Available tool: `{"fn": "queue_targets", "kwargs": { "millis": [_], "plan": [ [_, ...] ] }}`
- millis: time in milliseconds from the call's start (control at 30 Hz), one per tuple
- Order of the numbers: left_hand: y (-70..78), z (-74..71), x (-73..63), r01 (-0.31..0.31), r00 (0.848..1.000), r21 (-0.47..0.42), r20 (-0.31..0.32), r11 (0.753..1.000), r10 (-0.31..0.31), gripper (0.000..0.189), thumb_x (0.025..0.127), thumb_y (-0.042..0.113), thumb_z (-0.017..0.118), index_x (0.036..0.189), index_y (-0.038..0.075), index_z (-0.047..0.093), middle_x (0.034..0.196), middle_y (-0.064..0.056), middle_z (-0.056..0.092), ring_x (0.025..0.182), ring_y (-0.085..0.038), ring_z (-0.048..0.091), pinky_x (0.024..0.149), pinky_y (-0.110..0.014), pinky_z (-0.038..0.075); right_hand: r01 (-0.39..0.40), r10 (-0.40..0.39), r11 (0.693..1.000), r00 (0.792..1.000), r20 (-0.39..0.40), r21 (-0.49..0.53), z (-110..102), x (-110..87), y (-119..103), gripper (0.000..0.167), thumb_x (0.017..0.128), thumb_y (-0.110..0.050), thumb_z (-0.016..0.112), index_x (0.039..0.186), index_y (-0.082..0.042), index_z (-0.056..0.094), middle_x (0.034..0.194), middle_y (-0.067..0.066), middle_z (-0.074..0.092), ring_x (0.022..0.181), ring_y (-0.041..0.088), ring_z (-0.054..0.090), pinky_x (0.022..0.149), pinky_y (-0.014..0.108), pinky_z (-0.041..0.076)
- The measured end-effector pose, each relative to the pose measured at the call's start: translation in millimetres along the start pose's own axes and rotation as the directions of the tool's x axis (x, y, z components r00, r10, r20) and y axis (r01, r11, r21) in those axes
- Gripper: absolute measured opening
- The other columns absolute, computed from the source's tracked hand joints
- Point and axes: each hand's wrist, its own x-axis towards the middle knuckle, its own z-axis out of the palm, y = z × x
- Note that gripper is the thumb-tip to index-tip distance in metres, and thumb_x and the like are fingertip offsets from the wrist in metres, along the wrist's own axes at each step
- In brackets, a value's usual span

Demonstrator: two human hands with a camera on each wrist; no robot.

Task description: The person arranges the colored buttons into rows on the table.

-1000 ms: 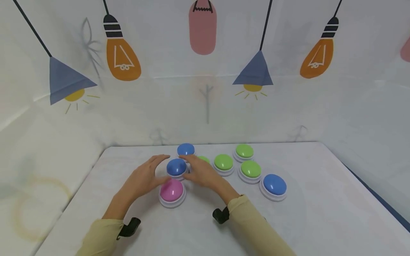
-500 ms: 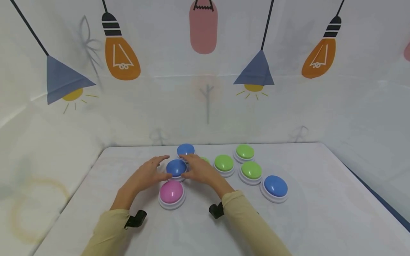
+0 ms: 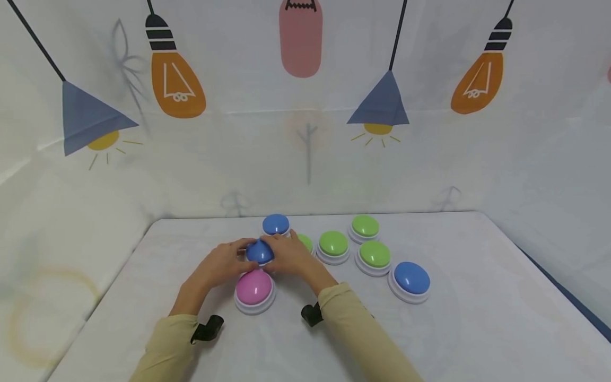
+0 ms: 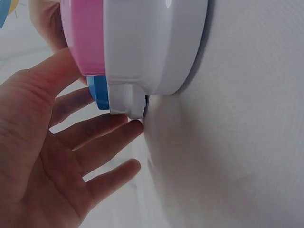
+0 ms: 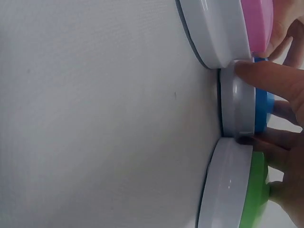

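A blue dome button (image 3: 260,252) on a white base sits just beyond a pink button (image 3: 255,289). My left hand (image 3: 240,253) cups its left side, fingers curled over the far edge. My right hand (image 3: 278,252) closes on its right side. In the right wrist view the thumb (image 5: 266,76) presses the blue button's white rim (image 5: 236,107), with the other fingers behind it. In the left wrist view my fingers (image 4: 107,137) touch the base beside the pink button (image 4: 142,47); only a sliver of the blue dome (image 4: 97,92) shows.
On the white table (image 3: 477,318), a second blue button (image 3: 276,224) lies behind, a third (image 3: 410,278) at the right. Several green buttons (image 3: 333,244) stand between them, one (image 3: 305,243) touching my right hand. Patterned backdrop walls enclose the table.
Both hands closed in from either side onto the middle blue button; earlier they were spread apart around it. The buttons have stayed in place.
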Motion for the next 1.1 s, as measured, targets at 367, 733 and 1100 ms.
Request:
{"fn": "queue_targets", "kwargs": {
  "millis": [367, 733, 1100],
  "plan": [
    [-4.2, -0.1, -8.0, -0.022, 0.998, -0.016, -0.053, 1.000, 0.021, 0.062, 0.088, 0.033, 0.073, 0.142, 0.009, 0.054, 0.129, -0.021, 0.063, 0.121, -0.038, 0.059, 0.102, -0.056, 0.046, 0.013, -0.014, 0.999, 1.000, -0.026, -0.034, 3, 2.1, -8, 0.072, 0.089, -0.041, 0.072, 0.149, -0.015, 0.043, 0.149, 0.009, 0.049, 0.138, 0.023, 0.046, 0.121, 0.056, 0.017],
    [1.5, -1.9, -6.3, -0.044, 0.997, 0.064, -0.060, 0.997, 0.047, 0.060, 0.088, 0.032, 0.073, 0.140, 0.009, 0.055, 0.123, -0.021, 0.067, 0.118, -0.037, 0.061, 0.100, -0.054, 0.048, 0.005, -0.005, 1.000, 1.000, -0.028, 0.004, 2, -4.0, -7, 0.072, 0.089, -0.039, 0.072, 0.150, -0.016, 0.042, 0.152, 0.009, 0.046, 0.141, 0.024, 0.041, 0.121, 0.054, 0.014],
    [6.0, -0.3, -7.0, -0.054, 0.994, 0.060, -0.092, 0.997, 0.060, 0.057, 0.089, 0.031, 0.073, 0.139, 0.010, 0.057, 0.124, -0.020, 0.066, 0.119, -0.039, 0.060, 0.099, -0.054, 0.048, -0.012, 0.013, 0.999, 1.000, -0.019, 0.040, 1, -3.4, -4, 0.074, 0.089, -0.037, 0.073, 0.152, -0.015, 0.040, 0.153, 0.010, 0.044, 0.142, 0.027, 0.040, 0.121, 0.055, 0.013]
  ]
}}
